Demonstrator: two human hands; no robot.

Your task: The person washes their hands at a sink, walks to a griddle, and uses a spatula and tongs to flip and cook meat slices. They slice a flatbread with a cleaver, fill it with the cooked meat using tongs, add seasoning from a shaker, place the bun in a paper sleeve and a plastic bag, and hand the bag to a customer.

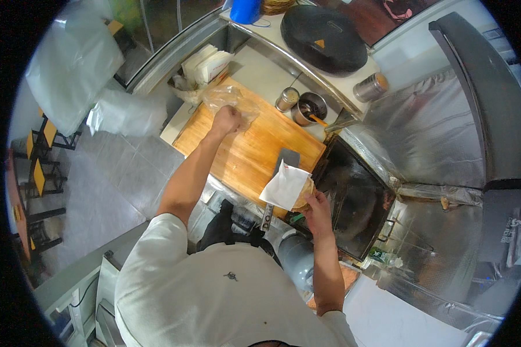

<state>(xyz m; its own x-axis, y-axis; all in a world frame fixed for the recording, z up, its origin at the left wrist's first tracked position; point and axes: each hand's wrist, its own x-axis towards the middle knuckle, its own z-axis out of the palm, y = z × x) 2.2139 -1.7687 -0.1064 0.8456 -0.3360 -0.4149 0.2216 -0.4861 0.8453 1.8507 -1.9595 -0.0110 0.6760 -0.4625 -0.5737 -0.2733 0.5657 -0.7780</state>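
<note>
My right hand point(318, 210) grips a round flatbread point(305, 195) by its edge. A white paper sleeve point(285, 185) covers most of the bread. Beneath it on the wooden board point(243, 160) lies a flat metal scraper point(289, 157), its handle pointing towards me. Over the board's far left part, my left hand point(228, 119) is closed on a clear plastic bag point(230, 97), which lies crumpled on the wood. The fingers of my left hand are curled under and partly hidden.
A dark griddle point(356, 195) adjoins the board's right side. Behind the board stand a shaker point(287, 99) and a metal pot of dark sauce point(309, 108) with an orange-handled utensil. Paper sleeves point(208, 65) are stacked at the back left. A round black lid point(324, 39) rests on the ledge.
</note>
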